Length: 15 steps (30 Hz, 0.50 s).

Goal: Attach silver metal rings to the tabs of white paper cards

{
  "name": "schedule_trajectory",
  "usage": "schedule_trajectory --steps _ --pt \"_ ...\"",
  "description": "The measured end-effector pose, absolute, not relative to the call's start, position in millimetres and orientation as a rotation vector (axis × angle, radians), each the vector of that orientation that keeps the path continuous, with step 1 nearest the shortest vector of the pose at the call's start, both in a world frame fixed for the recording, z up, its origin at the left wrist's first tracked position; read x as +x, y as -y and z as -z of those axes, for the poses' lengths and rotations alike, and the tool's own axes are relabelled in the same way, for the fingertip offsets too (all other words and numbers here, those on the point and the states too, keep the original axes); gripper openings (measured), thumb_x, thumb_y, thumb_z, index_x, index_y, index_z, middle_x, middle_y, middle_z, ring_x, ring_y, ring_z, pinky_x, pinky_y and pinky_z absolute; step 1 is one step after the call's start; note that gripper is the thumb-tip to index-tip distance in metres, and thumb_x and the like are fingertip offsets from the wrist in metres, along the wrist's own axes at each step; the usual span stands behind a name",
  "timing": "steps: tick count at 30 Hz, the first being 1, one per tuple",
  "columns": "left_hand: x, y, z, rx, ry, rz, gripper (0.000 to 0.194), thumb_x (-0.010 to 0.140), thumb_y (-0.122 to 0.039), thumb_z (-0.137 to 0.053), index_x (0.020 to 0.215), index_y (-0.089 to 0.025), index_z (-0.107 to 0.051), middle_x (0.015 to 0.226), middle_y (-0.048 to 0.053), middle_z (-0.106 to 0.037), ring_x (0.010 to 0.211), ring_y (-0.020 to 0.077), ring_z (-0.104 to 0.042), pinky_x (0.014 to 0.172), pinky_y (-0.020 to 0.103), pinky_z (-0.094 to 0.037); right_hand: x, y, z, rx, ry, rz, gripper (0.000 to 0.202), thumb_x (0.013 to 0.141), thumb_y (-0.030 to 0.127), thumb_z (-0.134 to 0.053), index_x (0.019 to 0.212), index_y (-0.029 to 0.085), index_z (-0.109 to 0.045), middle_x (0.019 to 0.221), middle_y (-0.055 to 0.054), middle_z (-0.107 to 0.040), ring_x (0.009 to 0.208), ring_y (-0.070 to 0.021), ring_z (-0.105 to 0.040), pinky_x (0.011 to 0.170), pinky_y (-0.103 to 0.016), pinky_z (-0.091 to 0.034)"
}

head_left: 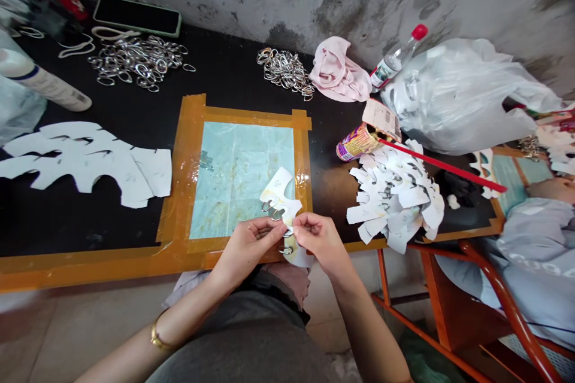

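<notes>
A white scalloped strip (pixel 283 187) with several oval metal rings hanging along its notched side lies across the near edge of the blue mat. My right hand (pixel 322 240) is closed, thumb and fingers pinching the strip's middle. From the left, my left hand (pixel 254 244) pinches at a metal ring (pixel 288 231) against the strip, its fingertips almost meeting those of the right. Another metal ring (pixel 284 249) sits lower on the strip. Fingers partly hide the ring and the notch there.
The mat (pixel 238 173) is taped down. Left lie white scalloped strips (pixel 85 161); behind are ring piles (pixel 144 60) (pixel 287 73). Right are a strip heap (pixel 395 197), a snack tub (pixel 357 142) with a red stick (pixel 449 167), a pink cloth (pixel 339 69), a bottle (pixel 390 66) and a seated person (pixel 534 251).
</notes>
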<state>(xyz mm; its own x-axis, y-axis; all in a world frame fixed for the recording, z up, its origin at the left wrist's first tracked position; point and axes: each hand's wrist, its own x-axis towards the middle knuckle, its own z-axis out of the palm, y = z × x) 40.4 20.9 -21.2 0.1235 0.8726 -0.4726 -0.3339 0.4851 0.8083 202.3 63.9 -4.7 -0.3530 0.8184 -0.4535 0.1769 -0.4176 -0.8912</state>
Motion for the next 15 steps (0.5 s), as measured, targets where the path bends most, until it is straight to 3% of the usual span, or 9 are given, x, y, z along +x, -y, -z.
schedule_trajectory --steps 5,12,15 --pt "38 -23 20 0.666 -1.123 -0.956 0.023 0.080 -0.039 -0.070 0.084 -0.016 -0.071 0.085 0.003 -0.071 0.076 0.0144 -0.062 0.071 0.023 -0.052 206 -67 10 -1.307 0.915 -2.187 0.028 0.072 0.041 -0.070 0.074 0.015 -0.059 0.059 0.003 -0.047 0.050 -0.0079 -0.039 0.050 -0.022 -0.029" --pt "39 -19 28 0.892 -1.321 -0.985 0.022 0.083 -0.037 -0.065 0.083 -0.015 -0.069 0.081 0.003 -0.069 0.077 0.0167 -0.061 0.071 0.024 -0.047 198 -61 -5 -1.443 1.658 -1.475 0.017 0.075 0.030 -0.075 0.076 0.017 -0.065 0.071 0.001 -0.059 0.065 -0.0111 -0.049 0.063 -0.023 -0.039" --pt "37 -20 26 0.963 -1.298 -0.926 0.027 0.087 -0.040 -0.060 0.085 -0.016 -0.070 0.082 0.003 -0.068 0.078 0.0168 -0.059 0.071 0.024 -0.045 199 -59 -6 -1.396 1.809 -1.335 0.013 0.086 0.027 -0.065 0.077 0.017 -0.062 0.075 0.000 -0.060 0.068 -0.0118 -0.052 0.064 -0.024 -0.040"
